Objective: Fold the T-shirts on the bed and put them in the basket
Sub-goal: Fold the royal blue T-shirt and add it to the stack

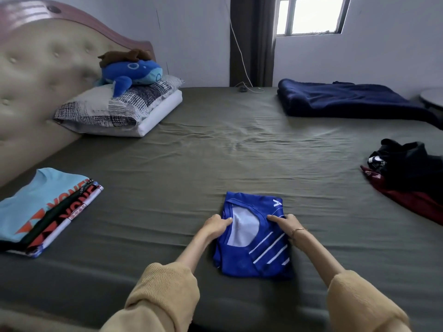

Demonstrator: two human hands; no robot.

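A blue T-shirt (242, 262) with white stripes lies folded into a small rectangle on the olive bed sheet (191, 164), right in front of me. My left hand (217, 225) grips its left edge near the collar. My right hand (286, 224) grips its right edge, fingers curled over the fabric. At the left of the bed sits a stack of folded T-shirts (40, 212), a light blue one on top. At the right edge lies a heap of unfolded black and dark red shirts (410, 180). No basket is in view.
A patterned pillow (115, 104) with a blue plush toy (131, 73) lies by the padded headboard (36, 80) at the back left. A folded navy blanket (347, 99) lies at the back right. A white cable (242, 65) hangs by the wall.
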